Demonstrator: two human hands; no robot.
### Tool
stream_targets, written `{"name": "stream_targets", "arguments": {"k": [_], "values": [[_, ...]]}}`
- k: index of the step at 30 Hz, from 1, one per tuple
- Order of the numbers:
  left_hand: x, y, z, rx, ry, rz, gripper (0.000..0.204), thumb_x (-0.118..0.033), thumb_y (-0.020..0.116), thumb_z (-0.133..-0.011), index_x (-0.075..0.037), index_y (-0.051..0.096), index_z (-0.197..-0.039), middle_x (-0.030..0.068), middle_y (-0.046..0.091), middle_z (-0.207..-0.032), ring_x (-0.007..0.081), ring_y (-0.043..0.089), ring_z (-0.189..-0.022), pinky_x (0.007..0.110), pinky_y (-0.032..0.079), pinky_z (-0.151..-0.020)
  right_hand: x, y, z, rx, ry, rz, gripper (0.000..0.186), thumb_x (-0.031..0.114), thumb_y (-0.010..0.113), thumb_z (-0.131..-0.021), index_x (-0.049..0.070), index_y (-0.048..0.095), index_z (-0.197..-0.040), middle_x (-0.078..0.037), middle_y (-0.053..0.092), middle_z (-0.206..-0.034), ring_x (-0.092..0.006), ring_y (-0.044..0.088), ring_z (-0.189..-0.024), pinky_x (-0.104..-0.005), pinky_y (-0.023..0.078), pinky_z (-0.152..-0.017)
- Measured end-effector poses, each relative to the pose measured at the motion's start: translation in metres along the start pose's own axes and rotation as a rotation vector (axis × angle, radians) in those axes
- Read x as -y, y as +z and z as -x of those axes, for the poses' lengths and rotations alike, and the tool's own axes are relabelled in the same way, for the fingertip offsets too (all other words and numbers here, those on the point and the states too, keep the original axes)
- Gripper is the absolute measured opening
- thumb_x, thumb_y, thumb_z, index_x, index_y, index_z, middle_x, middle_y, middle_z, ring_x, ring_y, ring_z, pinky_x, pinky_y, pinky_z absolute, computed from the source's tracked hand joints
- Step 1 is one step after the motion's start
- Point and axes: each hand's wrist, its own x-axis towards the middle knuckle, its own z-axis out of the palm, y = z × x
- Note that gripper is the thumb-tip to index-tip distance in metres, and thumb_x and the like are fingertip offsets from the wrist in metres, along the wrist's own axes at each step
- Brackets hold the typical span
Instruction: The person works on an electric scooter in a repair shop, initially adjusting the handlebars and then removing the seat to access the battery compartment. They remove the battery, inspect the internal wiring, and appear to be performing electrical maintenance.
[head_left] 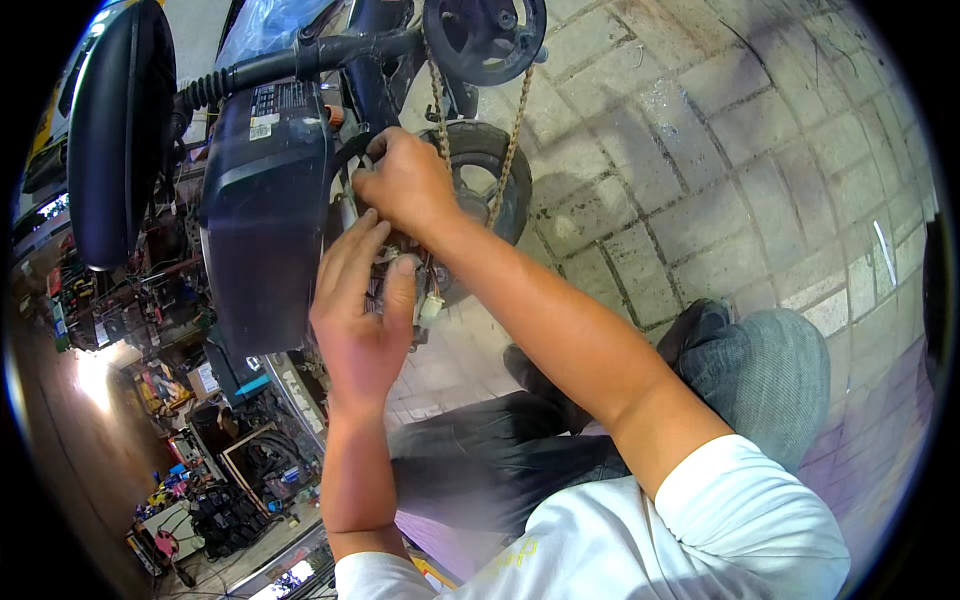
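Observation:
My left hand (358,310) lies along the side of a black battery box (265,200), fingers stretched out and thumb apart. It is beside wires and a pale plug connector (431,306) hanging below an electric bike's frame. Just beyond, my right hand (408,185) is closed, its fingers curled at the gap between the box and the frame. A dark strap-like piece (350,153) shows next to those fingers, but what they grip is hidden. A rusty chain (524,100) runs from the round black chain guard (484,35) down past the wheel (510,175).
The black saddle (120,130) stands at the far left. Tools and parts crowd a cluttered area (240,470) at the lower left. Grey paving (680,170) spreads to the right. My bent knee (770,375) is at the right.

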Motion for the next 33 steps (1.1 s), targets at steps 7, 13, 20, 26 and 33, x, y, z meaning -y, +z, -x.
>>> {"name": "stream_targets", "arguments": {"k": [7, 13, 20, 26, 33], "values": [[0.008, -0.004, 0.015, 0.018, -0.109, 0.057, 0.033, -0.013, 0.067, -0.084, 0.002, 0.063, -0.113, 0.0193, 0.063, -0.117, 0.0324, 0.061, -0.108, 0.037, 0.047, -0.093, 0.003, -0.005, 0.014, 0.083, -0.106, 0.092, 0.041, 0.016, 0.064, -0.069, -0.002, 0.067, -0.105, -0.025, 0.067, -0.093, -0.0393, 0.065, -0.089, -0.0424, 0.051, -0.082], [0.018, -0.004, 0.015, 0.015, -0.152, 0.121, 0.035, -0.018, 0.066, -0.087, 0.0, 0.063, -0.117, 0.0191, 0.062, -0.118, 0.0289, 0.061, -0.109, 0.035, 0.046, -0.092, 0.006, -0.021, 0.012, 0.299, -0.07, 0.305, 0.024, 0.02, 0.064, -0.068, -0.001, 0.069, -0.077, -0.024, 0.067, -0.083, -0.0393, 0.066, -0.082, -0.0454, 0.053, -0.074], [0.018, -0.004, 0.009, 0.023, -0.225, 0.165, 0.038, -0.018, 0.067, -0.088, 0.002, 0.061, -0.119, 0.0176, 0.064, -0.116, 0.0237, 0.061, -0.106, 0.033, 0.046, -0.091, 0.016, -0.034, 0.021, 0.456, -0.029, 0.492, 0.031, 0.021, 0.063, -0.066, 0.003, 0.069, -0.09, -0.021, 0.068, -0.091, -0.0361, 0.066, -0.091, -0.0424, 0.052, -0.077], [0.019, 0.009, 0.002, 0.004, -0.317, 0.336, 0.05, -0.017, 0.069, -0.086, 0.006, 0.054, -0.127, 0.0216, 0.061, -0.12, 0.0224, 0.059, -0.109, 0.031, 0.044, -0.094, -0.015, -0.059, 0.01, 0.607, 0.165, -0.301, 0.014, 0.007, 0.064, -0.071, -0.001, 0.065, -0.083, -0.005, 0.063, -0.078, -0.014, 0.057, -0.072, -0.0284, 0.045, -0.064], [-0.003, 0.032, -0.031, -0.031, -0.139, 0.447, 0.052, -0.017, 0.063, -0.09, 0.006, 0.047, -0.133, 0.0199, 0.055, -0.128, 0.0238, 0.055, -0.115, 0.032, 0.043, -0.096, 0.007, -0.093, 0.019, 0.469, -0.181, -0.411, 0.04, 0.013, 0.07, -0.082, -0.002, 0.056, -0.116, -0.005, 0.064, -0.098, -0.0136, 0.057, -0.09, -0.0276, 0.046, -0.081]]}}
